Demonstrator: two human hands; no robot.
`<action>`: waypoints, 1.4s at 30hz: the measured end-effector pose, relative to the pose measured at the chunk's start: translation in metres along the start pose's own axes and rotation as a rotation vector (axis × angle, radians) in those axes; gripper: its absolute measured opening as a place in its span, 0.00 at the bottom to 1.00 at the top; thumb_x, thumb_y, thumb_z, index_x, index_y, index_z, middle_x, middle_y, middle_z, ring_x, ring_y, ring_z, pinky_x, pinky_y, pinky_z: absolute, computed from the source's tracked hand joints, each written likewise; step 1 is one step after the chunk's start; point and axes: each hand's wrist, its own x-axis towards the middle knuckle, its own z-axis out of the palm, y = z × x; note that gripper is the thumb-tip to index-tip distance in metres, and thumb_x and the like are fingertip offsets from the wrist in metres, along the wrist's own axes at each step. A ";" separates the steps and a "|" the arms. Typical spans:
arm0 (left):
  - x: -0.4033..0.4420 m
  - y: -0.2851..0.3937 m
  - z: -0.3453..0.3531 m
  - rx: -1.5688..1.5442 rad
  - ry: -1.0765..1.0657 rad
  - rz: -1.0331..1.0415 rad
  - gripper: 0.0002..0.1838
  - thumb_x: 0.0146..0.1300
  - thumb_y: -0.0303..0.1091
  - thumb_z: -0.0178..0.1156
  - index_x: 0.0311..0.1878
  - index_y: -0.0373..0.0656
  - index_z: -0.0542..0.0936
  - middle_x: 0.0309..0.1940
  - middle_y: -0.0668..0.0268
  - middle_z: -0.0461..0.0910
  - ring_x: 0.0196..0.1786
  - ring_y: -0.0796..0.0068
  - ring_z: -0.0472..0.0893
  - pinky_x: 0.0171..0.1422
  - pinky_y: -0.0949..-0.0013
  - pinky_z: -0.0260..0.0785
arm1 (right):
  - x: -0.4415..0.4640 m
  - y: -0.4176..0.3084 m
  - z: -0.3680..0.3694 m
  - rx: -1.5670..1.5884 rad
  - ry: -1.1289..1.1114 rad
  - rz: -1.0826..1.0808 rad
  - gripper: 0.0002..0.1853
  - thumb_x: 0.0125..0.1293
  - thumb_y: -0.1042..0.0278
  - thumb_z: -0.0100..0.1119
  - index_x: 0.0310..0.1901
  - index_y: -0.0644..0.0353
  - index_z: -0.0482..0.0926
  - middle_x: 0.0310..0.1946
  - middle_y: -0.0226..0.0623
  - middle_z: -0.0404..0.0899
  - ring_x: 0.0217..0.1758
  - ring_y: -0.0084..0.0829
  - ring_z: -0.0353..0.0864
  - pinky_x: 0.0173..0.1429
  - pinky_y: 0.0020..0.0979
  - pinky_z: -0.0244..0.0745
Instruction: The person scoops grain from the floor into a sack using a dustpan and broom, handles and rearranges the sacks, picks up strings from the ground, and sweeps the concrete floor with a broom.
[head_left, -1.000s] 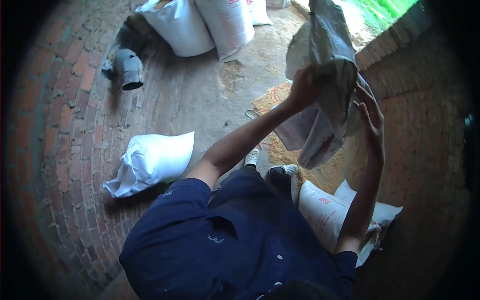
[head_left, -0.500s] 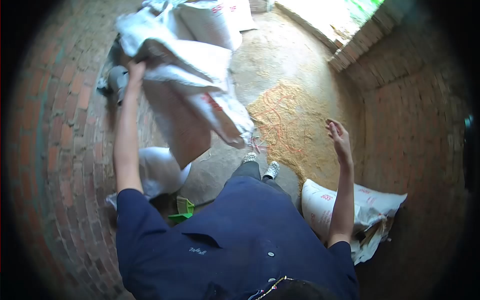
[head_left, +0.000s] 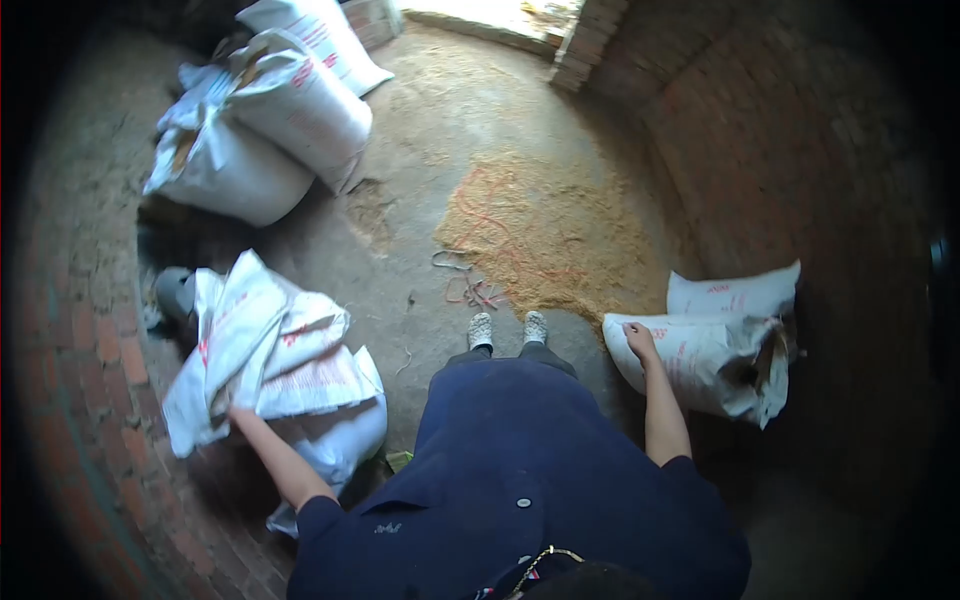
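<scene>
Limp sacks (head_left: 300, 345) have come down w/ our L hand (head_left: 243, 413) since 0.5 s ago, now partly covering a plump white sack (head_left: 350, 440) just to the grip's right. Our L fingers pinch a fold at the limp sacks' near edge; exact finger placement's hidden. Our R hand (head_left: 638, 343) has moved from nr the grain to over a filled sack (head_left: 700, 365); fingers curled, but can't tell if they're pressed together or touching it. Second sack (head_left: 735, 292) lies just beyond, to R grip's right. Grey pipe (head_left: 177, 292) sits past L grip, slightly left; standing sacks (head_left: 245, 175) are farther out. Btwn our grips: patterned shoes (head_left: 480, 328), then spilled grain (head_left: 590, 235) w/ red string (head_left: 485, 220) ahead.
</scene>
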 end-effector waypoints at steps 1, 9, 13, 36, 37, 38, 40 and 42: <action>-0.008 -0.028 0.012 0.011 -0.079 -0.046 0.25 0.54 0.32 0.58 0.53 0.24 0.73 0.50 0.50 0.76 0.50 0.60 0.77 0.55 0.64 0.68 | -0.016 -0.002 0.004 0.021 -0.065 0.099 0.22 0.63 0.52 0.54 0.45 0.65 0.80 0.41 0.47 0.81 0.44 0.39 0.80 0.48 0.34 0.72; -0.086 -0.094 0.111 0.245 -0.550 -0.323 0.25 0.55 0.33 0.59 0.53 0.25 0.72 0.51 0.50 0.76 0.50 0.60 0.76 0.55 0.64 0.68 | -0.078 0.003 0.030 0.052 -0.089 0.282 0.20 0.60 0.51 0.56 0.44 0.60 0.82 0.43 0.48 0.81 0.48 0.43 0.80 0.54 0.38 0.72; -0.118 -0.067 0.181 0.325 -0.717 -0.241 0.25 0.56 0.34 0.59 0.54 0.25 0.72 0.51 0.51 0.76 0.50 0.60 0.76 0.55 0.64 0.68 | -0.105 0.005 0.024 0.182 -0.002 0.308 0.19 0.59 0.53 0.57 0.42 0.60 0.82 0.41 0.47 0.82 0.48 0.42 0.80 0.54 0.38 0.72; -0.764 -0.040 0.289 0.649 -2.001 1.583 0.16 0.64 0.40 0.56 0.49 0.39 0.78 0.45 0.51 0.80 0.50 0.57 0.79 0.54 0.62 0.69 | -0.041 0.222 -0.197 0.300 0.827 0.854 0.22 0.52 0.52 0.60 0.38 0.66 0.79 0.35 0.54 0.81 0.40 0.51 0.81 0.46 0.47 0.75; -0.786 -0.052 0.286 0.649 -2.048 1.623 0.16 0.64 0.40 0.56 0.50 0.41 0.79 0.46 0.51 0.79 0.52 0.55 0.78 0.55 0.61 0.69 | -0.040 0.221 -0.201 0.340 0.796 0.858 0.22 0.51 0.54 0.61 0.38 0.67 0.79 0.35 0.55 0.81 0.40 0.50 0.82 0.46 0.46 0.76; -0.810 -0.057 0.272 0.670 -2.065 1.633 0.16 0.64 0.40 0.56 0.50 0.41 0.79 0.46 0.51 0.79 0.52 0.55 0.78 0.55 0.61 0.69 | -0.042 0.214 -0.207 0.381 0.767 0.863 0.21 0.49 0.56 0.61 0.38 0.68 0.79 0.35 0.56 0.81 0.40 0.50 0.82 0.46 0.46 0.76; -0.860 -0.057 0.240 0.657 -2.112 1.667 0.16 0.64 0.41 0.56 0.50 0.41 0.79 0.47 0.51 0.79 0.53 0.55 0.77 0.56 0.62 0.68 | -0.051 0.205 -0.215 0.362 0.736 0.891 0.20 0.51 0.55 0.60 0.37 0.65 0.79 0.33 0.51 0.82 0.39 0.51 0.82 0.45 0.45 0.76; -0.890 -0.069 0.235 0.636 -2.200 1.682 0.16 0.65 0.40 0.56 0.49 0.41 0.79 0.49 0.52 0.78 0.54 0.56 0.77 0.57 0.62 0.67 | -0.070 0.195 -0.199 0.308 0.921 0.753 0.16 0.55 0.55 0.56 0.33 0.61 0.77 0.26 0.45 0.80 0.35 0.50 0.81 0.39 0.47 0.75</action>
